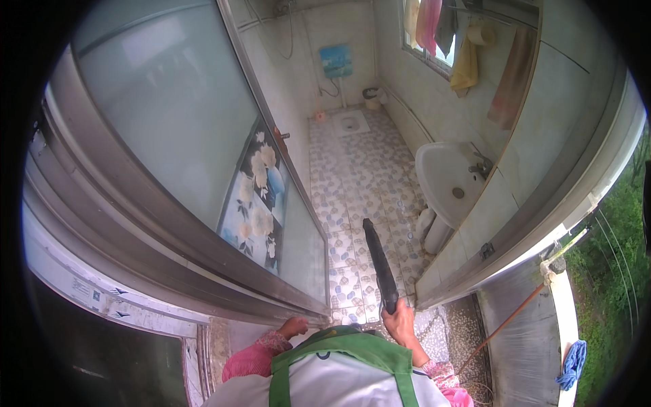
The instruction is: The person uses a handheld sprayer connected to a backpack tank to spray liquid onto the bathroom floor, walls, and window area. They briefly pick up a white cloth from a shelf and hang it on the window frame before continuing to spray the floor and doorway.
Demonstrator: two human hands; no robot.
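In my right hand (400, 321), at the lower middle, is the near end of a folded black umbrella (380, 264). It points forward over the patterned tile floor (335, 178) of a bathroom. My left hand (294, 327) is at the lower left, close to the base of the door frame, with its fingers curled; whether it holds anything cannot be made out. A frosted glass door (178, 117) with a floral panel (254, 208) stands to the left of the doorway.
A white washbasin (447, 178) juts from the right wall. At the far end are a squat toilet (352, 122), a blue cistern (335, 60) and a bin (373, 99). Cloths hang by the window. Outside right, an orange hose (508, 319) runs up to a ledge with a blue cloth (572, 365).
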